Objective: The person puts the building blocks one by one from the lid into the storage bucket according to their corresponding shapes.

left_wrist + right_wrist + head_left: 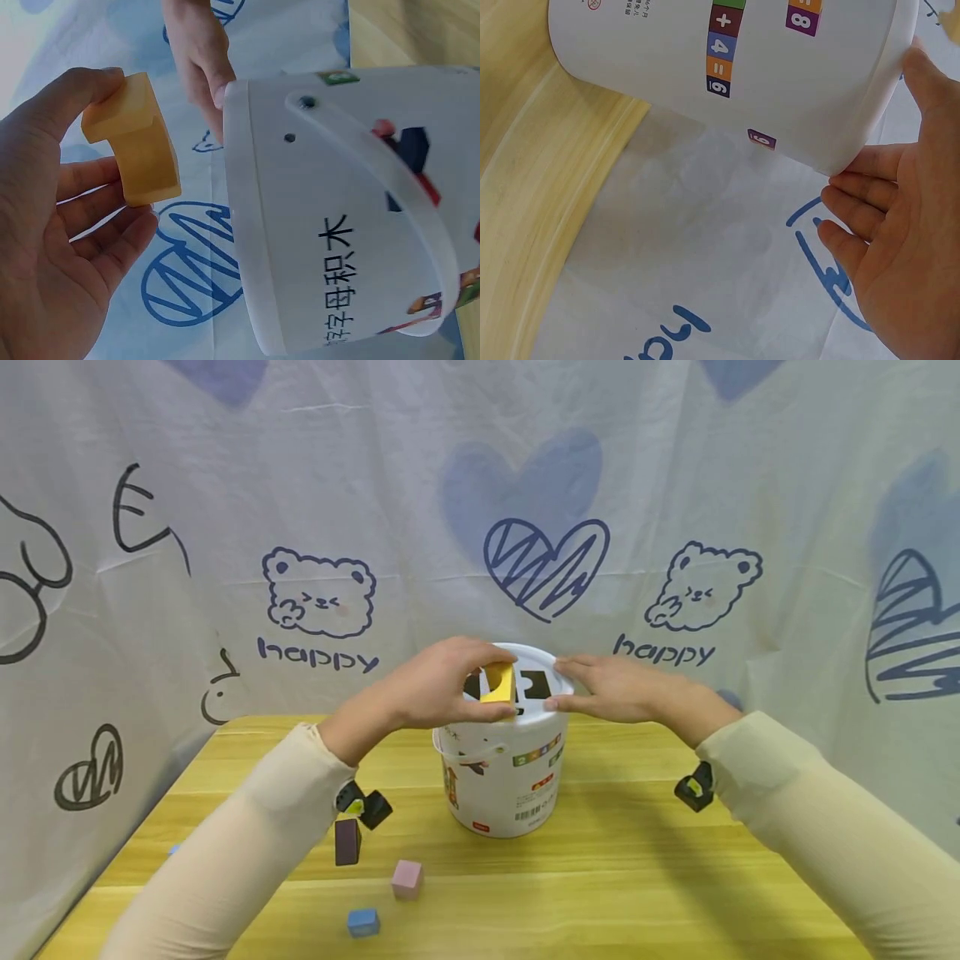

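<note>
My left hand (438, 681) pinches a yellow arch-shaped block (142, 157) between thumb and fingers, just above the lid. Below it stands a white bucket (498, 793) with printed sides and a white lid (534, 657). Dark shaped holes are cut through that lid, one of them a notched opening (536, 685); the block and left hand hide others. On the far side, my right hand (626, 687) rests its thumb and fingertips against the lid's edge, fingers mostly straight. In the right wrist view, those fingertips touch the bucket's rim (874, 105).
On the wooden table (600, 877) lie a dark purple block (347, 842), a pink cube (407, 879) and a blue block (363, 922). A bit of another blue piece (175, 849) shows beside the left sleeve. A patterned cloth (420, 602) hangs behind the table.
</note>
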`<state>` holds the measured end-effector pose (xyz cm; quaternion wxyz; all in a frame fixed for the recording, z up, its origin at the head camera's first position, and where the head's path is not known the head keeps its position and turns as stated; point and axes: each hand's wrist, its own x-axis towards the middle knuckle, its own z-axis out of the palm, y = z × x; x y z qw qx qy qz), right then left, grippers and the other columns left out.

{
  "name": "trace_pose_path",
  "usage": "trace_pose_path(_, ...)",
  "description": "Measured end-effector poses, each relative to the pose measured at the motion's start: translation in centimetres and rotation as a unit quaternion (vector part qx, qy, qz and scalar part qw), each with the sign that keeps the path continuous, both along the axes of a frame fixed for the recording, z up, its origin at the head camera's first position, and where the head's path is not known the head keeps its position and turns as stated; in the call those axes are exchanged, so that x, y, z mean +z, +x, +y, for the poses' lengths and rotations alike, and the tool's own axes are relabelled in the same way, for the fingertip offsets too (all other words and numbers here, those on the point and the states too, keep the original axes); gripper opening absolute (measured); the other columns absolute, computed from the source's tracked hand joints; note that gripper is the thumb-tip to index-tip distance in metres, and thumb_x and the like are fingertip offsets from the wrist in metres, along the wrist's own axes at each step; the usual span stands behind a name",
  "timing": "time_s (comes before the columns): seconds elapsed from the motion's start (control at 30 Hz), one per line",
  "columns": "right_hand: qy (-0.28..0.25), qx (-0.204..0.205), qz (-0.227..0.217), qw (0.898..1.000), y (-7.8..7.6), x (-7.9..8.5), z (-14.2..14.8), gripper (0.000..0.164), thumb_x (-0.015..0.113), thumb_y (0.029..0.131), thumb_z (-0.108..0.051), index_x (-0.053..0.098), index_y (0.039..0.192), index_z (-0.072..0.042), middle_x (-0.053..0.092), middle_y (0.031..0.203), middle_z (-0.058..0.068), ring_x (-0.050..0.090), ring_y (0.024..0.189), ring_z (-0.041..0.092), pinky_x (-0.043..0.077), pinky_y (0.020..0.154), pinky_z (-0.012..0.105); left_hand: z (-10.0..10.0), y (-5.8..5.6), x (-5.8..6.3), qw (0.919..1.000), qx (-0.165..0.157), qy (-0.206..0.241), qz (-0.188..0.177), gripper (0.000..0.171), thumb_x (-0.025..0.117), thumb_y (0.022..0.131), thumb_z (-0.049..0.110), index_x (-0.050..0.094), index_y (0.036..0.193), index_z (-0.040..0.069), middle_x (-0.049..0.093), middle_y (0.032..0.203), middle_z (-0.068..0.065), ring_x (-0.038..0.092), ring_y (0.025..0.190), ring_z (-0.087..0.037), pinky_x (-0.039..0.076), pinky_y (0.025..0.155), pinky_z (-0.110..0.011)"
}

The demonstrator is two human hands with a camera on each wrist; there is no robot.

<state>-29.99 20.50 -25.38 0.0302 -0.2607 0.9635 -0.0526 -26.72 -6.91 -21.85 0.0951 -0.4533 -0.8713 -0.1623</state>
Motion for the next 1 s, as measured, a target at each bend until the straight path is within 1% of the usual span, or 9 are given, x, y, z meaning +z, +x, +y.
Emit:
trace_pose_path(0.13, 0.004, 0.0, 0.0, 1.0, 0.0, 0.0, -0.1, 0.101, 0.033, 0.085, -0.082, 0.027, 0.155, -0.01, 0.029, 0.157, 0.016, 0.035, 0.137, 0.042, 0.027, 0.11, 0.06, 1.2, -1.4, 0.6, 0.9991, 0.028, -0.02, -0.024, 0.062, 0.071, 0.089, 0.043, 0.056, 0.135, 0.005, 0.065, 0.111, -0.003, 0.058, 0.104, -0.019, 0.048, 0.093, -0.037)
trace_pose_path(0.27, 0.005, -0.001, -0.002, 1.0, 0.0, 0.0, -0.1, 0.101, 0.032, 0.085, -0.082, 0.027, 0.155, -0.011, 0.028, 0.157, 0.016, 0.034, 0.137, 0.042, 0.027, 0.111, 0.06, 2.3, -2.8, 0.8, 0.9966, 0.055, -0.043, -0.042, 0.064, 0.069, 0.089, 0.045, 0.053, 0.138, 0.007, 0.065, 0.116, -0.004, 0.058, 0.106, -0.019, 0.049, 0.093, -0.036)
trace_pose_path(0.4, 0.005, 0.0, -0.004, 1.0, -0.1, 0.0, -0.2, 0.1, 0.032, 0.085, -0.082, 0.026, 0.156, -0.011, 0.027, 0.157, 0.016, 0.034, 0.137, 0.042, 0.026, 0.11, 0.061, 3.3, -4.1, 0.8, 0.9941, 0.073, -0.059, -0.054, 0.066, 0.068, 0.09, 0.047, 0.051, 0.141, 0.008, 0.063, 0.121, -0.004, 0.057, 0.112, -0.021, 0.046, 0.098, -0.037)
trace_pose_path(0.5, 0.005, 0.003, -0.004, 1.0, -0.1, 0.0, -0.2, 0.101, 0.032, 0.085, -0.082, 0.025, 0.156, -0.011, 0.027, 0.157, 0.016, 0.034, 0.138, 0.042, 0.026, 0.111, 0.06, 4.0, -4.8, 0.7, 0.992, 0.085, -0.065, -0.067, 0.067, 0.068, 0.09, 0.047, 0.05, 0.142, 0.009, 0.061, 0.129, -0.006, 0.054, 0.119, -0.022, 0.044, 0.103, -0.039)
trace_pose_path(0.63, 0.005, 0.006, -0.005, 1.0, -0.1, 0.0, -0.2, 0.1, 0.032, 0.086, -0.082, 0.025, 0.156, -0.01, 0.025, 0.158, 0.016, 0.031, 0.139, 0.041, 0.025, 0.112, 0.059, 4.7, -5.7, 0.5, 0.9894, 0.098, -0.068, -0.082, 0.068, 0.068, 0.089, 0.047, 0.049, 0.143, 0.01, 0.056, 0.136, -0.007, 0.052, 0.123, -0.022, 0.042, 0.105, -0.039)
trace_pose_path(0.73, 0.005, 0.007, -0.005, 1.0, -0.1, 0.1, -0.1, 0.099, 0.032, 0.086, -0.081, 0.025, 0.156, -0.01, 0.024, 0.158, 0.015, 0.03, 0.14, 0.041, 0.024, 0.112, 0.059, 5.2, -6.3, 0.2, 0.9881, 0.102, -0.068, -0.093, 0.069, 0.068, 0.089, 0.048, 0.049, 0.144, 0.01, 0.055, 0.138, -0.007, 0.052, 0.123, -0.022, 0.042, 0.105, -0.039)
trace_pose_path(0.87, 0.005, 0.008, -0.006, 1.0, -0.1, 0.1, 0.0, 0.098, 0.032, 0.088, -0.08, 0.026, 0.155, -0.01, 0.024, 0.159, 0.015, 0.029, 0.14, 0.041, 0.023, 0.112, 0.059, 5.9, -7.0, -0.3, 0.9874, 0.096, -0.072, -0.103, 0.069, 0.069, 0.089, 0.047, 0.05, 0.143, 0.008, 0.054, 0.139, -0.008, 0.052, 0.123, -0.022, 0.042, 0.105, -0.038)
trace_pose_path(1.0, 0.001, 0.006, -0.008, 1.0, -0.1, 0.0, 0.1, 0.098, 0.032, 0.087, -0.08, 0.026, 0.155, -0.01, 0.025, 0.158, 0.016, 0.029, 0.14, 0.041, 0.023, 0.113, 0.059, 6.4, -7.5, -1.0, 0.9864, 0.093, -0.08, -0.11, 0.068, 0.07, 0.088, 0.045, 0.051, 0.141, 0.007, 0.055, 0.137, -0.009, 0.052, 0.122, -0.023, 0.041, 0.106, -0.038)
